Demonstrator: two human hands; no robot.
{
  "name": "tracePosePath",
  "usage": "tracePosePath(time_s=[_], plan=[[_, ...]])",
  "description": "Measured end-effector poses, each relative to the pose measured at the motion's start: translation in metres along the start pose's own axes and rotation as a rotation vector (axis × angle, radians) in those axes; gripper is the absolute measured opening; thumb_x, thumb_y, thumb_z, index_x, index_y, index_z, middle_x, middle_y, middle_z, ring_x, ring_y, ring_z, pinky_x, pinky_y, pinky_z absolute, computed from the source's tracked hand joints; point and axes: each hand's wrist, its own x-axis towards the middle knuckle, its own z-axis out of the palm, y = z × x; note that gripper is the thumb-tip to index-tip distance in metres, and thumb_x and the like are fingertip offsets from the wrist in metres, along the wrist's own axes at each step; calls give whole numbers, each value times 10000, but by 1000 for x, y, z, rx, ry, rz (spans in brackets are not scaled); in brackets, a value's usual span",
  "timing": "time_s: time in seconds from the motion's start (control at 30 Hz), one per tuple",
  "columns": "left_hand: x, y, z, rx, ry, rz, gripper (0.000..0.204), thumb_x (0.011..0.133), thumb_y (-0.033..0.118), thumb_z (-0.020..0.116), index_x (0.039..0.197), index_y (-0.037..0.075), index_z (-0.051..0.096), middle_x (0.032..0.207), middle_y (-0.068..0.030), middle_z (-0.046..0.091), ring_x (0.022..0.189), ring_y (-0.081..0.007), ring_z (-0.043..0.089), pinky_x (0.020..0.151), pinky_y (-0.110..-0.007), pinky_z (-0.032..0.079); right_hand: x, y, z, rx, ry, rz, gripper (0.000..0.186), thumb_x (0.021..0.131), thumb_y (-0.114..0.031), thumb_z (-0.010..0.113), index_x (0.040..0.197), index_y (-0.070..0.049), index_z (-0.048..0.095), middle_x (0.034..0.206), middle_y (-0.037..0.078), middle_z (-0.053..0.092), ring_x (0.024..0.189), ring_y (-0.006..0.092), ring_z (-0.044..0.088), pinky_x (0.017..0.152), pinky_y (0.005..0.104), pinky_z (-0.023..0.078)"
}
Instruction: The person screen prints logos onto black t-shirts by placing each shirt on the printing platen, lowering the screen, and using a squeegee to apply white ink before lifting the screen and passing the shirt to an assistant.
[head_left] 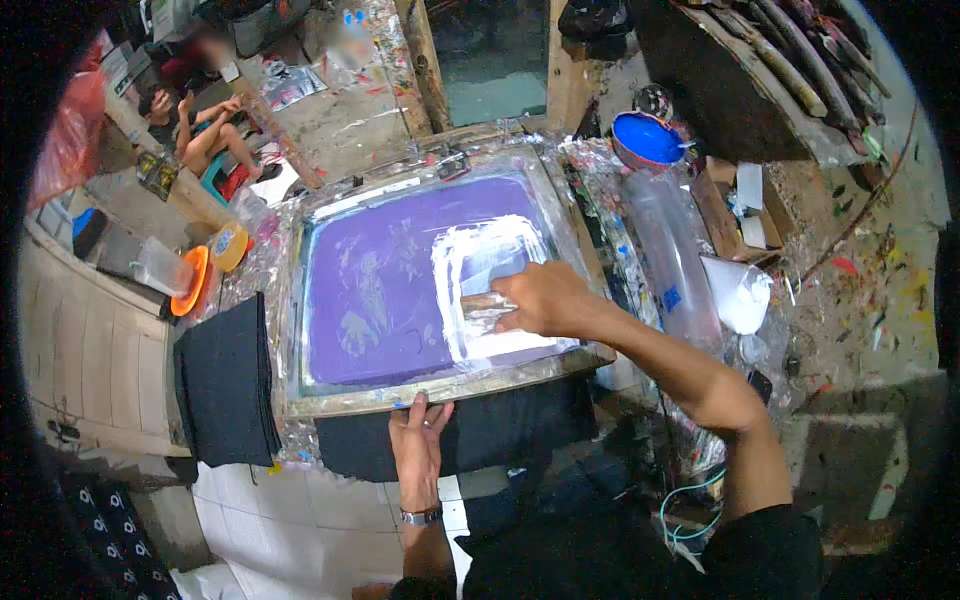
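Observation:
A wooden-framed printing screen point(450, 385) with purple mesh point(390, 250) lies across the table in front of me. White ink point(455, 255) is smeared over the mesh's right part. My right hand point(555, 300) reaches in from the right and grips a squeegee point(480, 312), whose lower edge rests in the ink; part of it is hidden by my fingers. At the near edge of the frame, my left hand point(415, 450) holds the wood, fingers on its rim. Black cloth point(520, 420) shows underneath the frame's near side.
Folded black cloth point(225, 380) is stacked to the left. Beyond it are an orange lid point(191, 281) and a roll of tape point(230, 247). A bowl of blue ink point(645, 138), a cardboard box point(715, 205) and clear plastic point(670, 265) lie right. Another person point(205, 135) sits far left.

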Motion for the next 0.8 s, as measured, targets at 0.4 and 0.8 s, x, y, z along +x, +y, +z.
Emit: tracePosePath(time_s=[0.4,0.8], plan=[[10,-5,-24,276,-108,-82,402,976,223,536,1092,-152,449,985,-242,632,882,-303,690,765,-353,591,69,49,52,-320,300,-23,258,872,-342,574,1028,-137,594,753,120,653,693,304,664,732,497,500],[14,-12,-37,397,-79,-241,499,992,241,503,1201,-136,252,861,-254,642,777,-324,695,685,-394,599,101,58,32,-227,64,-47,393,900,-472,525,1046,-114,595,729,138,657,673,336,662,571,475,499]])
